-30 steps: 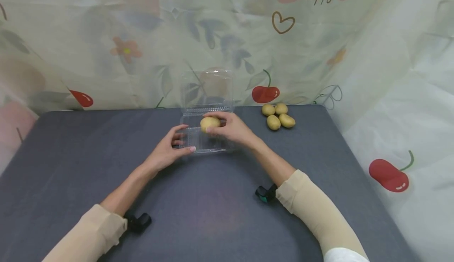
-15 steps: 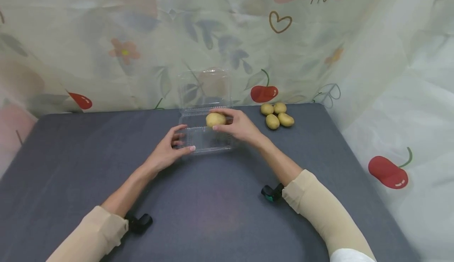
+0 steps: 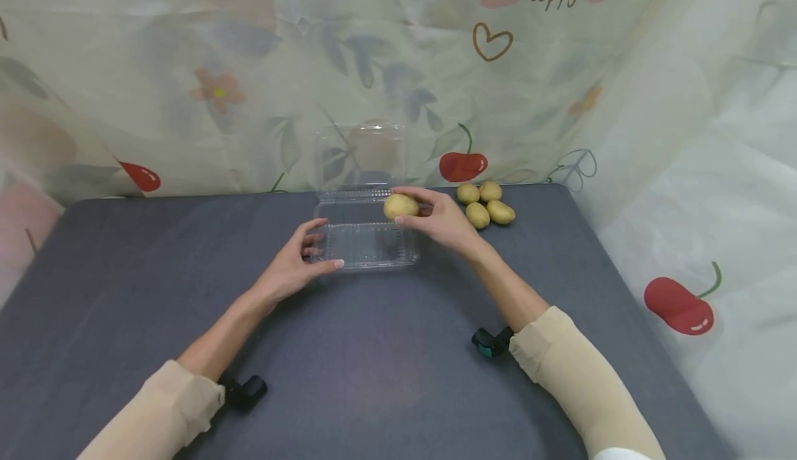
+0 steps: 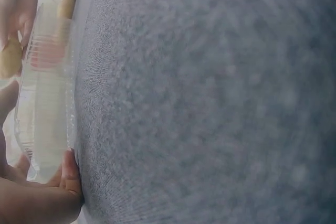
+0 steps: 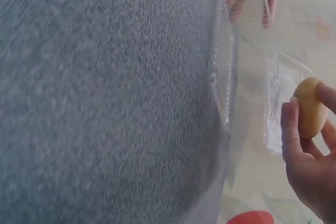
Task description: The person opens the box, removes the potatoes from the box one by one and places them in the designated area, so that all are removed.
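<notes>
A clear plastic clamshell container (image 3: 370, 247) stands at the table's back edge, its lid (image 3: 361, 155) raised upright behind the base. My left hand (image 3: 291, 265) holds the container at its left end, thumb along the front edge and fingers round the side. Between thumb and fingers my right hand (image 3: 447, 223) pinches a yellow potato (image 3: 401, 207), held over the right rear of the base. In the right wrist view the potato (image 5: 311, 109) is raised above the rim. The base holds nothing under it.
Several more potatoes (image 3: 477, 215) lie grouped at the back right of the dark grey table (image 3: 373, 349). A printed curtain (image 3: 249, 79) hangs right behind the back edge. Black wrist cameras (image 3: 245, 392) sit at both cuffs.
My right hand has carried the potato rightward and slightly back, from over the container's middle to its right rear. The left hand has stayed at the container's left end.
</notes>
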`<move>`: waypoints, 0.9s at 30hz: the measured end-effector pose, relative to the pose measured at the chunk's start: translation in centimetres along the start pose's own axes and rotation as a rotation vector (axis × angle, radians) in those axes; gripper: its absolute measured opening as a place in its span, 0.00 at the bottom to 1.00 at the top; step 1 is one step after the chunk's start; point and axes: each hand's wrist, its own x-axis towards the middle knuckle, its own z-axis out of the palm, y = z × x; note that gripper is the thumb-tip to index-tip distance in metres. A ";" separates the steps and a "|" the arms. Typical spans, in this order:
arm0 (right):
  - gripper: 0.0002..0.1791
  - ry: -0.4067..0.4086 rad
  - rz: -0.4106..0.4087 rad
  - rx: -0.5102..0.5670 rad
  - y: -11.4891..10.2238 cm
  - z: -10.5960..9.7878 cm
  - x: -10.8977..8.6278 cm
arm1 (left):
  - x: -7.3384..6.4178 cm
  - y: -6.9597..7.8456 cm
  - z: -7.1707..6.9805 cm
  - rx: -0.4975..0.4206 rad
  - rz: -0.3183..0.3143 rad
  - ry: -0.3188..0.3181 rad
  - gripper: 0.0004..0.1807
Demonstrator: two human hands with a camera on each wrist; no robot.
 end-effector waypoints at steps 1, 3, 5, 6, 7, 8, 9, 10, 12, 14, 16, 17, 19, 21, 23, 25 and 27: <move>0.29 0.004 0.001 0.002 0.0 -0.2 -0.1 | 0.0 0.0 0.0 0.002 -0.002 0.003 0.49; 0.29 0.014 0.005 -0.001 -0.3 -0.4 -0.4 | 0.0 0.0 0.1 0.010 -0.006 0.011 0.49; 0.29 0.022 0.002 0.001 -0.2 -0.7 -0.6 | 0.0 0.0 0.2 0.018 -0.013 0.022 0.50; 0.29 0.026 0.003 0.003 -0.2 -0.8 -0.7 | 0.0 0.0 0.2 0.022 -0.017 0.029 0.50; 0.30 0.029 0.006 0.002 -0.1 -0.9 -0.8 | 0.1 0.0 0.3 0.025 -0.021 0.034 0.50; 0.30 0.030 0.005 0.001 -0.1 -1.1 -0.9 | 0.1 0.0 0.3 0.023 -0.024 0.039 0.50; 0.30 0.031 0.003 0.002 0.4 -1.3 -0.9 | 0.1 0.0 0.4 0.020 -0.027 0.043 0.50; 0.30 0.032 0.006 0.002 0.4 -1.4 -1.0 | 0.1 0.1 0.4 0.017 -0.028 0.046 0.50; 0.31 0.035 0.014 0.000 0.5 -1.7 -1.1 | 0.0 0.1 0.5 0.009 -0.024 0.053 0.50; 0.32 0.039 0.023 0.001 0.6 -1.9 -1.3 | 0.0 0.0 0.6 -0.003 -0.020 0.063 0.50; 0.32 0.045 0.032 0.002 0.6 -2.2 -1.4 | -0.1 0.0 0.6 -0.015 -0.012 0.073 0.49; 0.32 0.049 0.036 0.000 0.6 -2.3 -1.5 | -0.1 0.0 0.6 -0.020 -0.009 0.077 0.49; 0.31 0.055 0.047 0.001 0.5 -2.5 -1.7 | -0.1 0.0 0.6 -0.029 -0.008 0.083 0.49; 0.31 0.062 0.057 -0.005 0.3 -2.7 -1.9 | -0.2 0.0 0.6 -0.034 -0.007 0.083 0.49; 0.31 0.063 0.059 -0.012 0.1 -2.9 -2.2 | -0.1 0.0 0.6 -0.034 -0.007 0.081 0.49; 0.31 0.060 0.059 -0.020 -0.6 -3.1 -2.7 | -0.1 0.0 0.6 -0.038 -0.008 0.082 0.49; 0.31 0.056 0.053 -0.030 -1.1 -3.3 -3.1 | 0.0 0.0 0.6 -0.041 -0.008 0.083 0.49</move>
